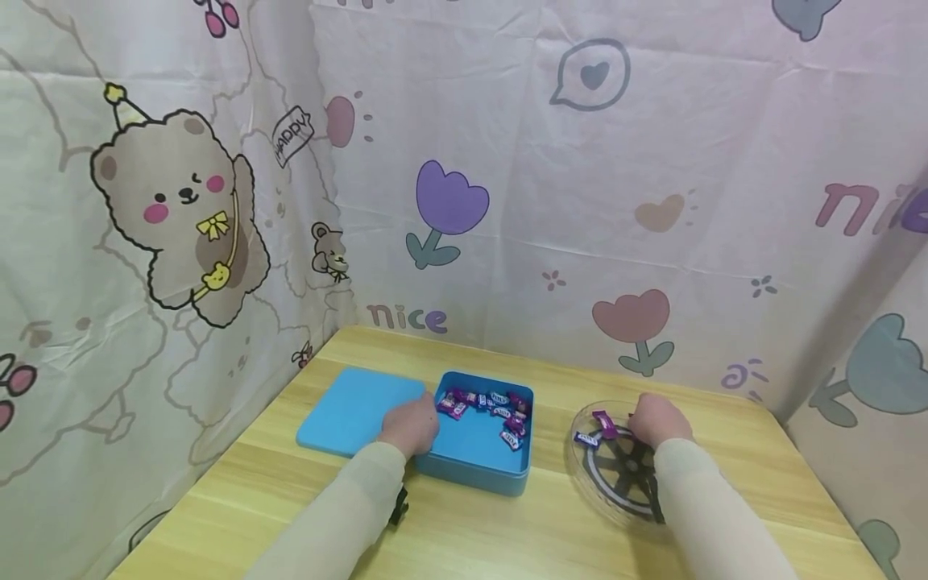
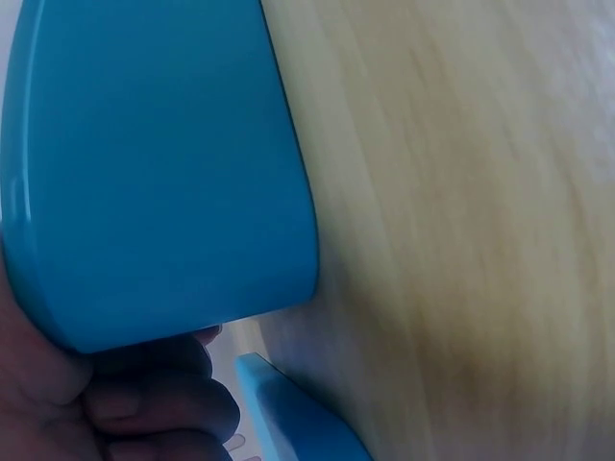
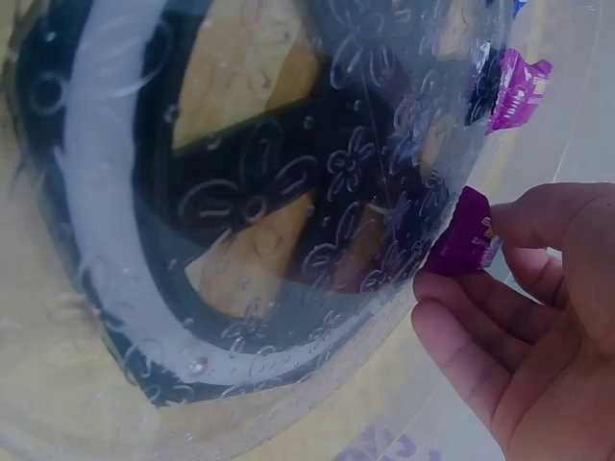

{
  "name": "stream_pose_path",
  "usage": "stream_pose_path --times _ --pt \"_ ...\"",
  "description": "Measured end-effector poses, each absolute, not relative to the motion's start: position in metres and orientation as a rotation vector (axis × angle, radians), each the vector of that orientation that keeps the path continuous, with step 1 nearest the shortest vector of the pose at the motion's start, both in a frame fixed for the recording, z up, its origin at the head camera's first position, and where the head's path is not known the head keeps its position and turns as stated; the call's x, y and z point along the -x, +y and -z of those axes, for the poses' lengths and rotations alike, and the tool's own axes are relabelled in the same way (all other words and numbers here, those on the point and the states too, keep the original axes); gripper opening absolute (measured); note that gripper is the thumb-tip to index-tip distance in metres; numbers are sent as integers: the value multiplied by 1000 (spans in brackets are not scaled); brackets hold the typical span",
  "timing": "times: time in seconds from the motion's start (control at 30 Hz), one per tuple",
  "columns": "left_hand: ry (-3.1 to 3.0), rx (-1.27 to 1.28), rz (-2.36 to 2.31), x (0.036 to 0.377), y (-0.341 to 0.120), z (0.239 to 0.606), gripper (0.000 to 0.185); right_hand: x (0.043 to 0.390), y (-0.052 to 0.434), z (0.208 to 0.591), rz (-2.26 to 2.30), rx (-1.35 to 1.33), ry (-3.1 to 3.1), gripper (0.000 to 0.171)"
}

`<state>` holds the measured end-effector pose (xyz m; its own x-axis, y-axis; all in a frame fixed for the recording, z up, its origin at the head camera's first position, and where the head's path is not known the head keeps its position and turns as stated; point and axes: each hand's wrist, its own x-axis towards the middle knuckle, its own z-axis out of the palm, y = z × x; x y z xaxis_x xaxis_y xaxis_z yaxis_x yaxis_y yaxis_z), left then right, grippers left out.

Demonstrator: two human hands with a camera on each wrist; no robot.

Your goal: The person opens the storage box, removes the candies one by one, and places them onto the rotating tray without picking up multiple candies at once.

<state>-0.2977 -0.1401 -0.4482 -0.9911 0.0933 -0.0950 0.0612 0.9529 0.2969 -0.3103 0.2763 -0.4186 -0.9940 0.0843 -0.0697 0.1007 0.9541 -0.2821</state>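
Gripping the blue tin (image 1: 474,451) by its near-left corner, the left hand (image 1: 410,425) curls round it — the right hand (image 1: 656,420) pinches a purple candy (image 3: 465,246) at the clear plate (image 1: 590,475).

Your left hand (image 1: 410,424) reaches forward from a pale sleeve, knuckles up, its fingers (image 2: 144,403) curled under in a closed grip, as the left wrist view shows. Your right hand (image 1: 656,421) lies well apart from it on your right, also stretched forward from a pale sleeve; in the right wrist view its fingers (image 3: 500,336) curl inward with the thumb, pinching at the tips.
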Motion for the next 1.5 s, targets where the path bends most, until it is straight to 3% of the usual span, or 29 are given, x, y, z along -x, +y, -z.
stream_pose_path --times 0.2,0.67,1.17,1.5 --pt "3007 -147 -443 298 -140 454 53 312 281 427 414 -151 3062 22" --pt "2984 -92 -452 299 -140 448 56 316 280 416 377 -72 3131 21" --pt "2979 -90 -434 300 -141 449 56 315 175 392 252 401 3302 24" --pt "2981 -111 -461 301 -142 449 54 317 105 405 46 636 3296 23"
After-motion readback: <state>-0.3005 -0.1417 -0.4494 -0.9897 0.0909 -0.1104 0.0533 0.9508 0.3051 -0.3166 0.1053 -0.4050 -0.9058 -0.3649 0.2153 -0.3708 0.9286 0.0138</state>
